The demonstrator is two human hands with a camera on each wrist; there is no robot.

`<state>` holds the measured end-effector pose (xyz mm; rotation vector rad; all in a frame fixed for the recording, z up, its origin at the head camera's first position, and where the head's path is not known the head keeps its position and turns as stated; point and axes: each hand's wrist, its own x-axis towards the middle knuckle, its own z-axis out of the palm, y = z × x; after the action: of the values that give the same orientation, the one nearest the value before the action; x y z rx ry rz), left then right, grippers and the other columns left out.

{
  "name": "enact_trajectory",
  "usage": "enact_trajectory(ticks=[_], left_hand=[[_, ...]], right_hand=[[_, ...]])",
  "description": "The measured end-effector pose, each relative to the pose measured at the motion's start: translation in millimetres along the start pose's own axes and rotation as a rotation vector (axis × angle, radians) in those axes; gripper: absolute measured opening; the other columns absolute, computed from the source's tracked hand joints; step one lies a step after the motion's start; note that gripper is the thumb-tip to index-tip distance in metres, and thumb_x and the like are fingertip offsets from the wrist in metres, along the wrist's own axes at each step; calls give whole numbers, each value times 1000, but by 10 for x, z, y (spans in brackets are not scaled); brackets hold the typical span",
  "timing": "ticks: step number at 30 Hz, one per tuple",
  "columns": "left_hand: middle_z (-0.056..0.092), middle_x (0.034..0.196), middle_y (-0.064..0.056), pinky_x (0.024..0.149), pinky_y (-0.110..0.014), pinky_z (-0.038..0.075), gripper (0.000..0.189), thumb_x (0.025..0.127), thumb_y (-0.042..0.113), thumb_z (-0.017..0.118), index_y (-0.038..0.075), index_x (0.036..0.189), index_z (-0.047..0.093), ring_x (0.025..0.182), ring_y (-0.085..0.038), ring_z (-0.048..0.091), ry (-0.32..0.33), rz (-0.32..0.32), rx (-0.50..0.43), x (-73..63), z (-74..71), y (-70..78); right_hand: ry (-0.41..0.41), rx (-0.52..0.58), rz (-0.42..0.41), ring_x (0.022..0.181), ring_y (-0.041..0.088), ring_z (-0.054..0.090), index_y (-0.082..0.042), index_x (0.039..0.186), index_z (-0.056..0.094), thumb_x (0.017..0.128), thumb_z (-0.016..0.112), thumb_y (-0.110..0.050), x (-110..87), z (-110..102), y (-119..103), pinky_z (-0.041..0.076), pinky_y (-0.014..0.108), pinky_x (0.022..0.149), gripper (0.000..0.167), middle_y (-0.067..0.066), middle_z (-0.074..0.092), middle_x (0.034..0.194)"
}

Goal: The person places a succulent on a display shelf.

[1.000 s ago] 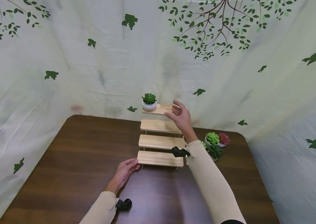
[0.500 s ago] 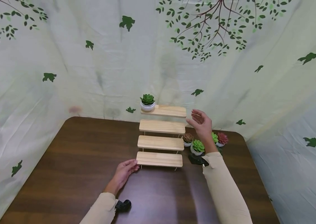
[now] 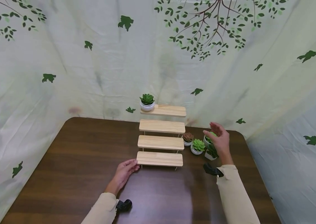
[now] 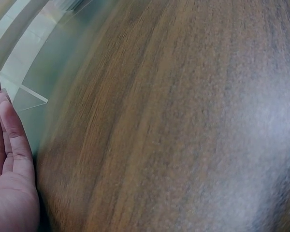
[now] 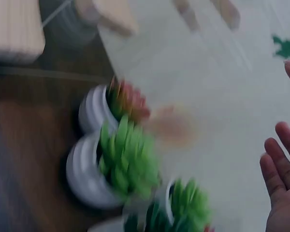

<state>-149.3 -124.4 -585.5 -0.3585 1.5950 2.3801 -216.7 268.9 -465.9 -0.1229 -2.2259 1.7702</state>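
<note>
A tiered wooden stand [image 3: 160,158] with several pale shelves stands on the table. My left hand [image 3: 124,172] touches the left end of its lowest shelf with nearly straight fingers. On the top shelf, at the left, sits a green succulent [image 3: 147,102] in a white pot. To the right of the stand, my right hand [image 3: 221,143] hovers with parted fingers, holding nothing. It is over a group of potted succulents: a brownish-red one [image 3: 187,138], a light green one [image 3: 198,145], a dark green one [image 3: 211,151], and another light green one [image 3: 208,139] partly hidden by the hand.
The dark wooden table [image 3: 90,161] has rounded far corners. Pale fabric with printed leaves [image 3: 158,62] hangs behind it and at both sides. Black straps [image 3: 123,205] sit around both wrists.
My right hand has moved from the top shelf to the right and down, over the potted succulents. The left hand has stayed at the lowest shelf.
</note>
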Motion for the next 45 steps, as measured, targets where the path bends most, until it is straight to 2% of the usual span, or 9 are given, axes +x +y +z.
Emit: enact_trajectory(ticks=[5, 11, 15, 20, 26, 31, 35, 40, 45], left_hand=[[67, 85, -3, 74, -22, 55, 26, 95, 0, 57, -15, 116, 55, 77, -11, 65, 10, -1, -4, -1, 6, 12], [67, 85, -3, 75, -22, 55, 25, 94, -1, 57, -15, 115, 56, 77, -12, 65, 5, -12, -15, 2, 8, 19], [67, 85, -3, 75, -22, 55, 26, 94, 0, 58, -15, 116, 56, 77, -12, 65, 6, -16, -9, 0, 8, 9], [67, 84, -3, 74, -22, 55, 27, 94, -1, 57, -16, 116, 55, 76, -12, 65, 11, -17, -13, 3, 18, 5], [67, 84, -3, 74, -22, 55, 25, 95, 0, 58, -14, 116, 56, 77, -12, 65, 16, -18, -11, 12, 20, -7], [68, 84, -3, 74, -22, 55, 23, 95, -1, 57, -14, 114, 57, 77, -12, 65, 12, -13, -16, 9, 7, -8], [68, 83, -4, 74, -22, 56, 19, 94, -2, 56, -12, 110, 59, 76, -12, 66, 8, -7, -27, 16, -2, -16], [68, 84, -3, 73, -22, 56, 19, 94, -2, 56, -12, 111, 59, 75, -12, 66, 8, -6, -28, 20, -7, -23], [68, 83, -3, 74, -22, 56, 21, 95, -2, 56, -12, 113, 58, 75, -11, 66, 9, -15, -26, 21, -5, -23]], right_hand=[[56, 7, 36, 119, 14, 52, -7, 133, 54, 83, 76, -9, -103, -218, 190, 37, 42, 108, 54, 2, 58, 125], [110, 23, 36, 124, 29, 48, -3, 135, 50, 83, 75, -3, -234, -392, 390, 37, 43, 106, 57, 20, 54, 133], [125, 27, 65, 129, 32, 42, -1, 141, 41, 83, 73, 2, -306, -459, 512, 32, 48, 109, 67, 22, 47, 138], [138, 76, 147, 134, 31, 37, -6, 149, 26, 82, 74, 3, -365, -488, 665, 30, 47, 110, 83, 19, 41, 145], [103, 109, 239, 137, 29, 31, -8, 152, 19, 83, 72, 5, -430, -483, 836, 29, 40, 112, 88, 16, 34, 151], [37, 106, 295, 140, 29, 26, -7, 153, 16, 83, 70, 8, -470, -427, 932, 23, 44, 115, 90, 17, 29, 153], [2, 119, 342, 140, 27, 27, -7, 153, 15, 82, 68, 10, -499, -371, 1000, 30, 32, 113, 90, 16, 27, 154], [11, 134, 372, 124, 16, 42, -3, 149, 21, 80, 70, 10, -545, -296, 1065, 43, 10, 88, 85, 17, 35, 146], [34, 96, 357, 106, 1, 47, 1, 145, 27, 82, 70, 8, -570, -258, 1106, 43, 6, 81, 77, 19, 40, 141]])
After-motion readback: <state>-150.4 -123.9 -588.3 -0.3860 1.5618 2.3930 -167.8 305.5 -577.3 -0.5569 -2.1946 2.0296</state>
